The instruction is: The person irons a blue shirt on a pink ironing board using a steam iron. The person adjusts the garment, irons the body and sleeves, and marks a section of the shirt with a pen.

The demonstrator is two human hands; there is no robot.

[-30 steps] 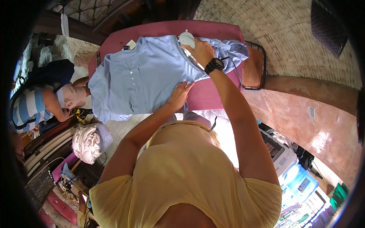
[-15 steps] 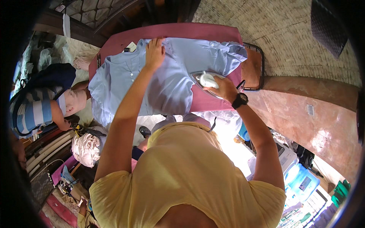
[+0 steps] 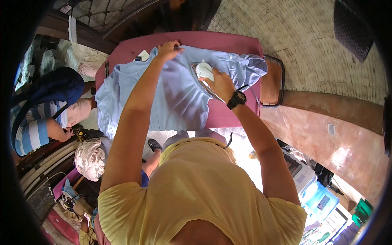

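Observation:
A light blue buttoned shirt [image 3: 139, 90] lies spread over a dark pink padded ironing board [image 3: 228, 116], its sleeve bunched toward the right end. My right hand [image 3: 222, 84] is closed around the handle of a white iron [image 3: 204, 71], whose soleplate rests on the shirt near the sleeve. At the far edge of the garment, my left hand [image 3: 168, 50] has its fingers bent in on the cloth, pinching it. A small white tag [image 3: 143, 55] shows by the collar, left of that hand.
A person in a striped shirt [image 3: 36, 126] with a dark cap is close to the board's left end. The metal iron rest [image 3: 281, 81] juts out at the right, near a low wall [image 3: 322, 118]. Bundled pale cloth [image 3: 90, 159] and a blue water jug [image 3: 320, 200] stand lower down.
The iron has slid left and away from me across the shirt with my right hand. My left hand has shifted slightly at the far edge, its fingers now more bent.

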